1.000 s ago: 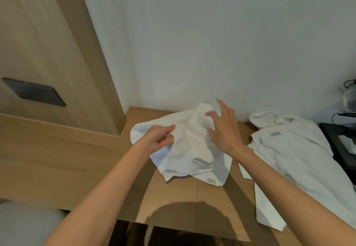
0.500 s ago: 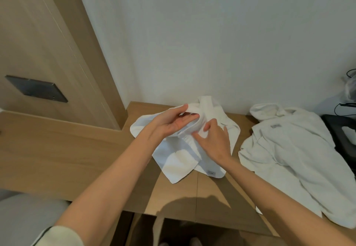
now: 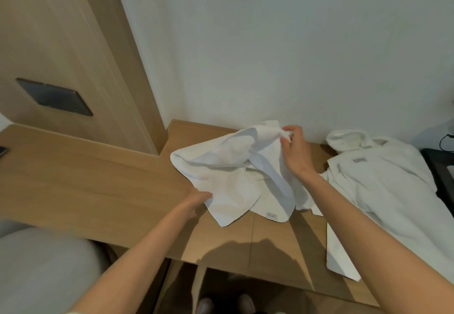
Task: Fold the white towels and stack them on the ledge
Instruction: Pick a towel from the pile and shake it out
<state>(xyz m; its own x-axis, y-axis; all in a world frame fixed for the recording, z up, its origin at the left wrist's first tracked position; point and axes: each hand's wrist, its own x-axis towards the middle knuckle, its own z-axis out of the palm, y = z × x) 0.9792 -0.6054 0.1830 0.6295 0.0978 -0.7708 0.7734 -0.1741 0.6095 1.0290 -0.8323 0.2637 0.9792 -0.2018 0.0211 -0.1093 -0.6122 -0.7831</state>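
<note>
A crumpled white towel (image 3: 231,173) lies on the wooden ledge (image 3: 98,186), partly lifted off it. My right hand (image 3: 293,149) pinches its far upper edge near the wall and holds it raised. My left hand (image 3: 199,199) grips the towel's near left edge, its fingers mostly hidden under the cloth. A small label shows at the towel's lower corner. A larger white towel (image 3: 383,191) lies spread and rumpled on the ledge to the right, touching my right forearm.
A wooden panel with a dark plate (image 3: 54,97) stands at the left. The white wall backs the ledge. A black object (image 3: 442,166) with a cable sits at the far right. A grey cushion (image 3: 41,272) is at the lower left.
My hands have moved apart: the left went down to the near left edge, the right rose toward the wall with the far edge. The towel has opened out and lifted.
</note>
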